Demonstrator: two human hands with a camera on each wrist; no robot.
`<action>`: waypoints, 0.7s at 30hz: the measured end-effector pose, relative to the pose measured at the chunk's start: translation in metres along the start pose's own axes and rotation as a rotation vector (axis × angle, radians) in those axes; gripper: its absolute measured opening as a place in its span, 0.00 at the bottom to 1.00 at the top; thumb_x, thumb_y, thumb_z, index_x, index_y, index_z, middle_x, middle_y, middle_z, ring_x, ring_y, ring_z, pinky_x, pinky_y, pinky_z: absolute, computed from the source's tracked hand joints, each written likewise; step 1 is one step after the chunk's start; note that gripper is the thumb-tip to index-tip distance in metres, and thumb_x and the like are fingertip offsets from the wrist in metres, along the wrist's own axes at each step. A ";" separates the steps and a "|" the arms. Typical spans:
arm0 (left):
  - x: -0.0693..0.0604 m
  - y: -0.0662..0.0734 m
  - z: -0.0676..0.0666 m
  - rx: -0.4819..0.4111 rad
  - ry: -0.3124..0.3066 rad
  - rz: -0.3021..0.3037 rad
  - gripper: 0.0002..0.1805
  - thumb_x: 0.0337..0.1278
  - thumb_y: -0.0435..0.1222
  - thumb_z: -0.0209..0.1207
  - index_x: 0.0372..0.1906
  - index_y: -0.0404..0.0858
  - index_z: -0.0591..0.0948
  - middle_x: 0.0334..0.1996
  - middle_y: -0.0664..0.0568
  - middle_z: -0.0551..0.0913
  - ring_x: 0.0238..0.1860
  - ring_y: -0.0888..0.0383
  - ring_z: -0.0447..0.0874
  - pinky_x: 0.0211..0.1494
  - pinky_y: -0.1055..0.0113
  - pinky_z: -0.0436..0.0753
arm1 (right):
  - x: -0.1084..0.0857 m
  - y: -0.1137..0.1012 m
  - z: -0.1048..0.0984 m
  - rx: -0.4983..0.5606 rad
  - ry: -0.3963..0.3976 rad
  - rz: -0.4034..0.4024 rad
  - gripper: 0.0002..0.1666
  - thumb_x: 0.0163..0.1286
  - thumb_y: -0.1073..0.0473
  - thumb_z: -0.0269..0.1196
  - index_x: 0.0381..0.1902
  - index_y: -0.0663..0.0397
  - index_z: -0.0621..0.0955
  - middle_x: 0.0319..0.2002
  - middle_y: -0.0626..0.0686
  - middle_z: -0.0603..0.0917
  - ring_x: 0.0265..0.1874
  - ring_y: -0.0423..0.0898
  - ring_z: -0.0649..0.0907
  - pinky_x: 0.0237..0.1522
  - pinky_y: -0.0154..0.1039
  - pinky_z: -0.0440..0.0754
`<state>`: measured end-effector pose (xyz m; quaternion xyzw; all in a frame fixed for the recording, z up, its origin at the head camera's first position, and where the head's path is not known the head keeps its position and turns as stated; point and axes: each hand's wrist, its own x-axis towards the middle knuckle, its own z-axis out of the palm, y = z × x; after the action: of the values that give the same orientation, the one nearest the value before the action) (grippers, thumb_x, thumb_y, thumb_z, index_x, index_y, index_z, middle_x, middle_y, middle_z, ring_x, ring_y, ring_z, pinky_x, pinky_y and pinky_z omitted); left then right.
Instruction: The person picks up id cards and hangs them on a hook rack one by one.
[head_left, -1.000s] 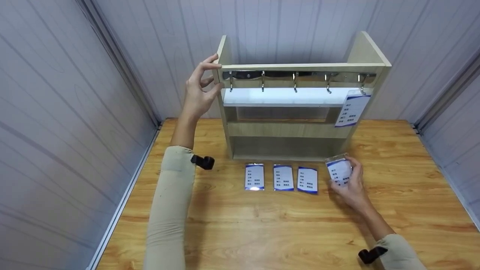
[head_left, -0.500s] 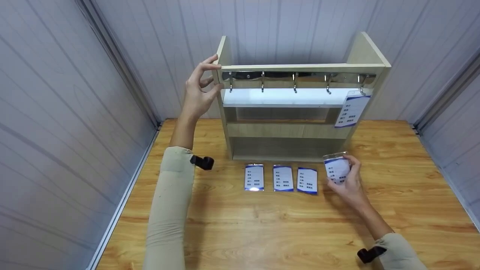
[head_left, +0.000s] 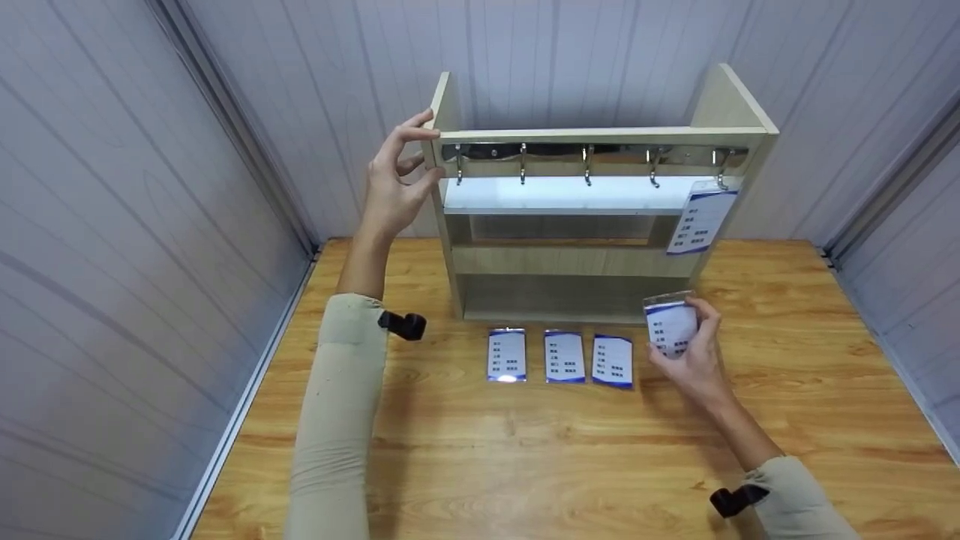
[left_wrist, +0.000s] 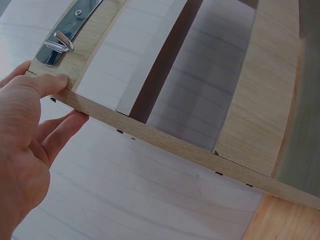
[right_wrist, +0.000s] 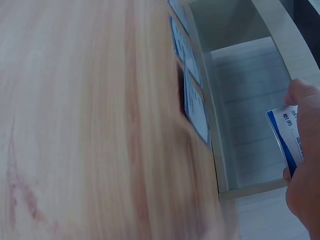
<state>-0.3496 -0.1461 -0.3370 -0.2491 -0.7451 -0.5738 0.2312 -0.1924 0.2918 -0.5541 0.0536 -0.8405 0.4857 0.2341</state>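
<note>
My left hand (head_left: 397,184) grips the upper left edge of a pale wooden shelf rack (head_left: 570,261); the left wrist view shows the thumb (left_wrist: 52,84) on its front and fingers behind the side board. My right hand (head_left: 694,356) pinches a badge card (head_left: 670,328) in a clear sleeve, held up off the table before the rack's lower right. A metal hook rail (head_left: 555,152) with several hooks runs along the rack's top. From the rightmost hook hangs another badge card (head_left: 701,219). Three more cards lie in a row on the table, the nearest to my right hand being this card (head_left: 613,361).
The rack stands on a wood-grain table (head_left: 510,450), against a panelled back wall (head_left: 585,60). Side walls close in the left (head_left: 135,262) and right. The left card (head_left: 507,356) and middle card (head_left: 564,358) lie just before the rack's base.
My right hand has risen slightly toward the rack, lifting the badge card and turning it more upright. The left hand keeps its grip on the rack's edge.
</note>
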 end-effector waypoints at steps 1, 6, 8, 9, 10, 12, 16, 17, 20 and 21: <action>0.000 0.000 0.000 0.000 0.000 -0.002 0.23 0.65 0.17 0.66 0.64 0.32 0.82 0.83 0.45 0.77 0.82 0.48 0.77 0.82 0.46 0.86 | 0.001 -0.001 0.001 0.006 0.007 -0.010 0.61 0.55 0.80 0.77 0.79 0.66 0.56 0.70 0.71 0.73 0.56 0.26 0.74 0.59 0.19 0.75; 0.000 -0.002 -0.001 -0.007 0.005 -0.005 0.23 0.65 0.17 0.66 0.64 0.31 0.82 0.83 0.44 0.77 0.83 0.47 0.76 0.82 0.46 0.86 | 0.005 -0.003 0.004 0.003 0.050 -0.104 0.60 0.52 0.80 0.77 0.77 0.69 0.57 0.69 0.75 0.73 0.57 0.26 0.73 0.59 0.19 0.73; 0.001 -0.002 -0.001 -0.013 0.006 -0.003 0.23 0.65 0.17 0.65 0.63 0.31 0.82 0.83 0.44 0.77 0.84 0.46 0.76 0.82 0.46 0.86 | 0.007 -0.004 0.005 -0.003 0.066 -0.143 0.59 0.51 0.79 0.77 0.76 0.70 0.57 0.69 0.76 0.72 0.58 0.26 0.72 0.60 0.19 0.72; 0.001 -0.003 0.000 -0.015 0.007 -0.001 0.23 0.65 0.17 0.65 0.63 0.30 0.82 0.83 0.44 0.77 0.84 0.45 0.76 0.82 0.45 0.86 | 0.008 -0.004 0.005 -0.005 0.073 -0.158 0.59 0.51 0.79 0.77 0.76 0.71 0.58 0.69 0.77 0.72 0.58 0.26 0.72 0.60 0.19 0.72; 0.002 -0.003 0.000 -0.016 0.007 0.002 0.23 0.65 0.17 0.65 0.63 0.30 0.82 0.83 0.43 0.77 0.84 0.45 0.76 0.82 0.45 0.86 | 0.008 -0.005 0.005 -0.006 0.078 -0.168 0.59 0.51 0.79 0.77 0.76 0.71 0.58 0.70 0.77 0.71 0.59 0.27 0.72 0.60 0.19 0.72; 0.002 -0.003 0.000 -0.011 0.005 0.003 0.23 0.66 0.17 0.65 0.63 0.31 0.82 0.83 0.44 0.77 0.85 0.45 0.75 0.82 0.44 0.86 | 0.009 -0.007 0.005 -0.009 0.086 -0.174 0.60 0.50 0.78 0.77 0.77 0.71 0.58 0.71 0.77 0.71 0.58 0.27 0.72 0.59 0.19 0.73; 0.001 -0.003 0.001 -0.011 0.008 0.005 0.22 0.66 0.18 0.66 0.63 0.31 0.82 0.83 0.44 0.77 0.84 0.46 0.75 0.81 0.43 0.86 | 0.012 -0.011 0.005 -0.008 0.098 -0.166 0.61 0.52 0.76 0.78 0.79 0.69 0.58 0.73 0.76 0.70 0.58 0.28 0.72 0.59 0.22 0.73; 0.001 -0.002 0.001 -0.012 0.009 0.005 0.22 0.65 0.18 0.66 0.62 0.31 0.82 0.83 0.44 0.78 0.84 0.46 0.75 0.81 0.43 0.86 | 0.012 -0.012 0.006 -0.005 0.101 -0.164 0.62 0.52 0.76 0.78 0.80 0.69 0.58 0.74 0.75 0.70 0.59 0.28 0.71 0.60 0.22 0.73; 0.000 -0.002 0.001 -0.012 0.009 0.008 0.23 0.65 0.18 0.67 0.63 0.31 0.82 0.83 0.43 0.78 0.84 0.45 0.76 0.81 0.43 0.86 | 0.014 -0.015 0.007 0.000 0.112 -0.156 0.63 0.53 0.75 0.78 0.81 0.69 0.57 0.75 0.75 0.69 0.61 0.27 0.70 0.63 0.22 0.71; 0.000 -0.002 0.001 -0.012 0.009 0.009 0.23 0.65 0.18 0.67 0.63 0.31 0.82 0.83 0.43 0.78 0.84 0.45 0.76 0.81 0.43 0.86 | 0.015 -0.017 0.007 0.003 0.115 -0.152 0.63 0.53 0.75 0.78 0.81 0.69 0.57 0.76 0.75 0.69 0.62 0.27 0.70 0.64 0.22 0.71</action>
<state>-0.3513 -0.1452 -0.3383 -0.2514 -0.7396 -0.5781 0.2358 -0.2026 0.2791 -0.5374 0.0897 -0.8183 0.4702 0.3182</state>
